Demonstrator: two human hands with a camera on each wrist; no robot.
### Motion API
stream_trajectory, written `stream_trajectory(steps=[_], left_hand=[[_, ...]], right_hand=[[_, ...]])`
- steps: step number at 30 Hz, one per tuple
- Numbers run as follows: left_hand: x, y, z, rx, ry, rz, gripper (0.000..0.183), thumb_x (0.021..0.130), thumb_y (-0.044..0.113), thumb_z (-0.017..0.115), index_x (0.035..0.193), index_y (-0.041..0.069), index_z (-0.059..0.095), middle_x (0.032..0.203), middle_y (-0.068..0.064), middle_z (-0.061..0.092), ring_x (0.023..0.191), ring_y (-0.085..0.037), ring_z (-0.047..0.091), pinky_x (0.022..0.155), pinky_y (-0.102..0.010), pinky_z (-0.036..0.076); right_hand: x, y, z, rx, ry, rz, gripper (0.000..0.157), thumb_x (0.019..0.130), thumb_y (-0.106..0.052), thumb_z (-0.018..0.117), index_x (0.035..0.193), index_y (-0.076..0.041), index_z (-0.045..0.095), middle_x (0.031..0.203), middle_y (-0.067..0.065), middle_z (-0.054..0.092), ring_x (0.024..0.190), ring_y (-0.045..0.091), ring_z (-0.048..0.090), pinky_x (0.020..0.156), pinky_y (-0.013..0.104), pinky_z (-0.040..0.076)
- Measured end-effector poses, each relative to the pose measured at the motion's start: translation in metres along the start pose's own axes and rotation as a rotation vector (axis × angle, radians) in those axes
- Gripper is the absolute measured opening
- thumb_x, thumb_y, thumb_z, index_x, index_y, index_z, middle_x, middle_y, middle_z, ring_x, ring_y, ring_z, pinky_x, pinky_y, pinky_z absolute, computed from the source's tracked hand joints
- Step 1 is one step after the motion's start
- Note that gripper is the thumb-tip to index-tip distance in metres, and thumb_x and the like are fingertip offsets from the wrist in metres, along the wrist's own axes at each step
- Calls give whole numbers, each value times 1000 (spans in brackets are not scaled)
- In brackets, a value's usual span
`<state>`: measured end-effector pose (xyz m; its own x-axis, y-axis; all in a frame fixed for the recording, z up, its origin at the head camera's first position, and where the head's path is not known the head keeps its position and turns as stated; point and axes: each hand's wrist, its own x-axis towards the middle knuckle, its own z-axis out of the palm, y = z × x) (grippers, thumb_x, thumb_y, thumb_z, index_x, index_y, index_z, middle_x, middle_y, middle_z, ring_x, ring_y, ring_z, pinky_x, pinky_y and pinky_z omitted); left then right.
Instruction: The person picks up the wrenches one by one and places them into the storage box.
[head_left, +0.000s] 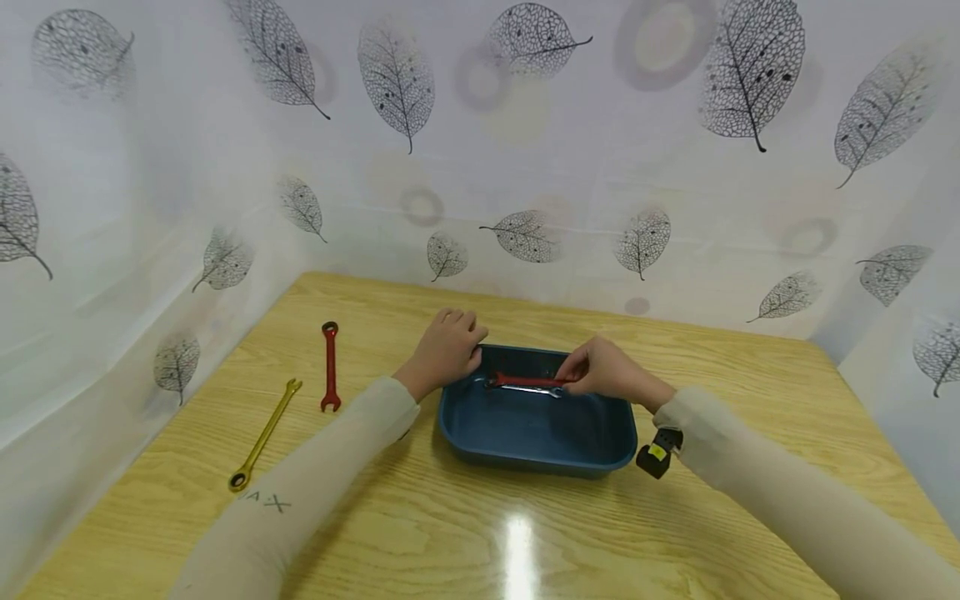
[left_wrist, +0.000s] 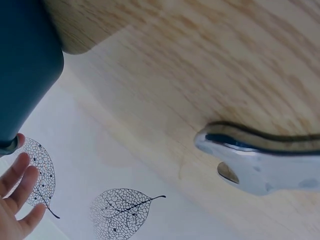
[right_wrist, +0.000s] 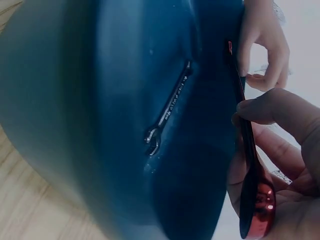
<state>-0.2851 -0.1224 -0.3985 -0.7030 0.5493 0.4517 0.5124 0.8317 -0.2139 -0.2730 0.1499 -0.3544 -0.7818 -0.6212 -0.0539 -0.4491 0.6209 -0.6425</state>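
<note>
A dark blue plastic bin [head_left: 536, 454] stands on the table. My left hand [head_left: 447, 346] grips its far left rim, thumb inside and fingers outside; its fingers [left_wrist: 22, 187] also show in the left wrist view. Between thumb and fingers, my right hand [head_left: 606, 371] pinches a red wrench [head_left: 528, 381], held over the far side of the bin. In the right wrist view the red wrench [right_wrist: 249, 145] hangs slanted in the hand. A silver wrench [right_wrist: 170, 107] lies on the bin's bottom, below the red one.
Left of the bin lie another red wrench [head_left: 331, 367] and a gold wrench [head_left: 266, 435] on the wooden table [head_left: 420, 533]. Close to the left wrist camera lies a silver wrench [left_wrist: 270, 172], not visible in the head view. A leaf-print curtain [head_left: 555, 167] hangs behind the table.
</note>
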Motion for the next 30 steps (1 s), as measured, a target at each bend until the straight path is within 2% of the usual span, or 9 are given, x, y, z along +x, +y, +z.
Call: stream_trajectory(steps=[11, 19, 30], left_hand=[[1, 0, -1, 30, 3, 19, 15, 84, 22, 62, 97, 15, 66, 95, -5, 57, 85, -23, 55, 91, -41, 46], [0, 0, -2, 27, 7, 13, 14, 84, 22, 62, 95, 15, 65, 92, -5, 57, 87, -24, 57, 91, -42, 46], [0, -1, 1, 13, 29, 22, 11, 84, 21, 62, 93, 16, 65, 90, -4, 56, 85, -23, 57, 91, -41, 46]], right_hand=[[9, 2, 10, -42, -24, -22, 10, 76, -1, 70, 84, -1, 75, 80, 10, 72, 65, 8, 62, 60, 23, 52], [13, 0, 16, -65, -36, 3, 8, 76, -2, 71, 83, -1, 74, 79, 9, 71, 66, 9, 62, 61, 24, 53], [10, -14, 11, -63, -46, -15, 8, 76, -1, 70, 83, 0, 74, 77, 9, 71, 65, 9, 63, 61, 24, 53]])
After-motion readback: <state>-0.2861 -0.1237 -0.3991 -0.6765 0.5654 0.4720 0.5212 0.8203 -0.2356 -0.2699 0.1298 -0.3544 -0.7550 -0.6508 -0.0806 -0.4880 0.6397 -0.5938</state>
